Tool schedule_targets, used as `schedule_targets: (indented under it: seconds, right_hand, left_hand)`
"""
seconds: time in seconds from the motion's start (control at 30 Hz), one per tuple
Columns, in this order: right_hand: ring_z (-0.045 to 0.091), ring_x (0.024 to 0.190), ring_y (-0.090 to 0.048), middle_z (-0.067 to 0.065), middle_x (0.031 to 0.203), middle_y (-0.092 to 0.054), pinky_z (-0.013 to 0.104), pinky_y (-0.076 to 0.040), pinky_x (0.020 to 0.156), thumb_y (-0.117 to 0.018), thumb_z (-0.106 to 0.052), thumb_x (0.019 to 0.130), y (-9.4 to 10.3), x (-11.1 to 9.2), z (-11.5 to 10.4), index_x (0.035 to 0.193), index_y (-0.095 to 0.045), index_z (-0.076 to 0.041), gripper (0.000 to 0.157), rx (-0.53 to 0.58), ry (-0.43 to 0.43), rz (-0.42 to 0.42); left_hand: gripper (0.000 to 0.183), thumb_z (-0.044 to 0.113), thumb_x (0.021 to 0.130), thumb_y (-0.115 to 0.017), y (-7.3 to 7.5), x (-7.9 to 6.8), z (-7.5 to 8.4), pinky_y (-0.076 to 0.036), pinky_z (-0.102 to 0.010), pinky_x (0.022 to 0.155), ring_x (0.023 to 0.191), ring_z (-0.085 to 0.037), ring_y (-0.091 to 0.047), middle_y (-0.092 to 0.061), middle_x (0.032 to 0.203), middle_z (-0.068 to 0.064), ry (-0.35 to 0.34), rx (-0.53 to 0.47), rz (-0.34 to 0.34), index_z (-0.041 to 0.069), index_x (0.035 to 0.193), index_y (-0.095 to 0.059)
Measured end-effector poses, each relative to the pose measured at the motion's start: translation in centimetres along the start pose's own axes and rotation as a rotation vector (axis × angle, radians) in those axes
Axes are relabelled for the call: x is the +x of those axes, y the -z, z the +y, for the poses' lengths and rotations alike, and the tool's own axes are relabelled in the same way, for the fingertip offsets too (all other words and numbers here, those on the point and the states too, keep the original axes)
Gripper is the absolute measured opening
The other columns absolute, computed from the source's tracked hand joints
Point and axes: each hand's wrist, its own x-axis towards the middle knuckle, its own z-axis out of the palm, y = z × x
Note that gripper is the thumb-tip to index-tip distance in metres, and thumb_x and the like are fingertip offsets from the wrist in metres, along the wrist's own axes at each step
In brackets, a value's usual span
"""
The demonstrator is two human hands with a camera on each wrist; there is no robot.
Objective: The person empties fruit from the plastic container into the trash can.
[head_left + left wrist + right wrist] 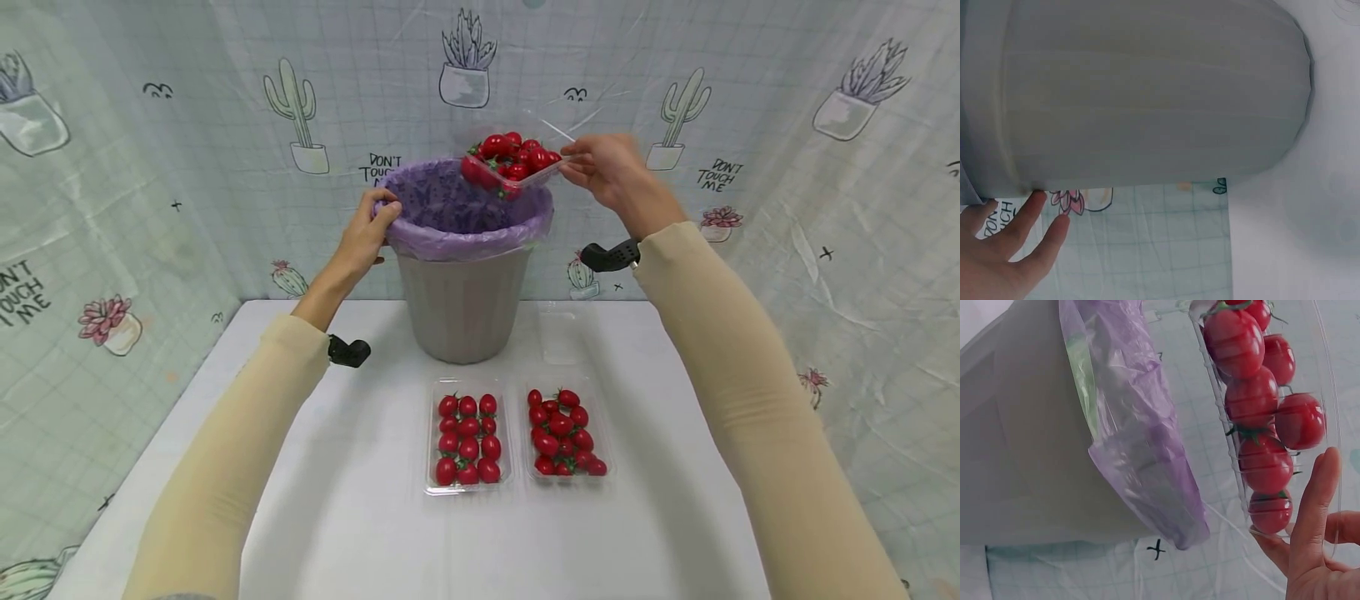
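Observation:
A grey trash bin lined with a purple bag stands at the back of the table. My left hand holds its rim at the left; in the left wrist view, some fingers spread along the bin's outer wall. Over the bin's far right side, my right hand pinches the edge of a clear plastic container filled with cherry tomatoes. The right wrist view has the tomatoes seen through the container's wall, beside the bag's folded edge. What lies inside the bin is hidden.
Two more clear boxes of cherry tomatoes, a left box and a right box, rest on the white table in front of the bin. Behind the right box lies a flat clear plastic piece. A patterned cloth hangs around the table.

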Motion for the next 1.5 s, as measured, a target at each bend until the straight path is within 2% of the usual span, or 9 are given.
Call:
schedule_targets:
  seconds: [0.37, 0.47, 0.6, 0.83, 1.07, 1.2, 1.3, 1.43, 1.5]
  right_hand:
    - [0.020, 0.065, -0.070, 0.014, 0.100, -0.066, 0.024, -0.060, 0.062, -0.062, 0.001, 0.099, -1.3, 1.0, 0.2, 0.123, -0.066, 0.003, 0.024, 0.030, -0.015, 0.030]
    - [0.021, 0.062, -0.069, 0.014, 0.096, -0.066, 0.025, -0.059, 0.060, -0.061, 0.001, 0.100, -1.5, 1.2, 0.5, 0.116, -0.067, 0.004, 0.018, 0.039, 0.000, 0.038]
    - [0.021, 0.063, -0.067, 0.015, 0.098, -0.065, 0.026, -0.060, 0.062, -0.059, 0.000, 0.101, -1.8, 1.3, 1.1, 0.105, -0.067, 0.003, 0.010, 0.041, 0.034, 0.045]
    - [0.022, 0.070, -0.066, 0.014, 0.108, -0.064, 0.026, -0.061, 0.065, -0.056, -0.001, 0.103, -2.0, 1.4, 2.0, 0.119, -0.066, 0.004, 0.020, 0.032, 0.079, 0.058]
    - [0.020, 0.066, -0.068, 0.012, 0.100, -0.062, 0.026, -0.060, 0.063, -0.055, -0.004, 0.104, -2.0, 1.3, 2.8, 0.105, -0.066, 0.000, 0.011, 0.001, 0.112, 0.050]
    - [0.019, 0.063, -0.066, 0.011, 0.099, -0.061, 0.026, -0.060, 0.063, -0.056, -0.005, 0.104, -2.1, 1.2, 3.0, 0.114, -0.066, 0.000, 0.016, -0.009, 0.123, 0.043]
    - [0.018, 0.061, -0.065, 0.010, 0.110, -0.063, 0.026, -0.060, 0.063, -0.055, -0.003, 0.103, -2.1, 1.1, 3.0, 0.124, -0.065, 0.001, 0.023, -0.006, 0.136, 0.032]
    - [0.018, 0.057, -0.062, 0.009, 0.114, -0.064, 0.027, -0.060, 0.061, -0.053, -0.001, 0.103, -2.2, 1.1, 2.9, 0.112, -0.066, -0.001, 0.016, 0.007, 0.164, 0.018]
    - [0.018, 0.055, -0.061, 0.008, 0.104, -0.062, 0.027, -0.060, 0.060, -0.053, -0.002, 0.103, -2.2, 1.1, 2.8, 0.102, -0.066, -0.002, 0.013, 0.012, 0.177, 0.018]
  left_hand:
    - [0.059, 0.063, 0.100, -0.041, 0.0, 0.2, -0.2, -0.043, -0.064, 0.098, 0.120, -0.038, -0.054, -0.038, 0.159, -0.015, 0.006, -0.014, -0.003, 0.027, 0.146, -0.036]
    - [0.062, 0.064, 0.100, -0.041, 0.0, 0.2, -0.2, -0.043, -0.066, 0.100, 0.122, -0.039, -0.054, -0.038, 0.159, -0.015, 0.012, -0.016, -0.006, 0.026, 0.148, -0.035]
    - [0.062, 0.063, 0.100, -0.041, 0.0, 0.1, -0.2, -0.043, -0.065, 0.099, 0.125, -0.041, -0.054, -0.038, 0.159, -0.015, 0.008, -0.015, -0.006, 0.025, 0.149, -0.035]
    - [0.063, 0.064, 0.100, -0.041, 0.0, 0.1, -0.2, -0.044, -0.060, 0.095, 0.127, -0.040, -0.056, -0.038, 0.160, -0.014, 0.006, -0.013, -0.004, 0.025, 0.149, -0.035]
    - [0.059, 0.063, 0.100, -0.042, 0.0, 0.0, -0.1, -0.043, -0.064, 0.098, 0.127, -0.042, -0.055, -0.037, 0.161, -0.014, 0.006, -0.016, -0.005, 0.027, 0.147, -0.035]
    - [0.058, 0.063, 0.101, -0.042, -0.1, 0.1, -0.2, -0.043, -0.065, 0.099, 0.127, -0.041, -0.055, -0.036, 0.161, -0.013, 0.005, -0.019, -0.007, 0.028, 0.146, -0.035]
    - [0.057, 0.063, 0.101, -0.041, -0.1, 0.1, -0.3, -0.043, -0.066, 0.100, 0.125, -0.040, -0.054, -0.037, 0.161, -0.013, 0.004, -0.020, -0.008, 0.028, 0.146, -0.035]
    - [0.057, 0.062, 0.101, -0.041, -0.1, 0.2, -0.3, -0.042, -0.067, 0.102, 0.125, -0.040, -0.054, -0.036, 0.161, -0.014, 0.003, -0.023, -0.013, 0.028, 0.146, -0.035]
    - [0.056, 0.062, 0.101, -0.041, 0.0, 0.2, -0.3, -0.041, -0.068, 0.102, 0.126, -0.041, -0.054, -0.035, 0.161, -0.014, 0.005, -0.025, -0.014, 0.029, 0.145, -0.035]
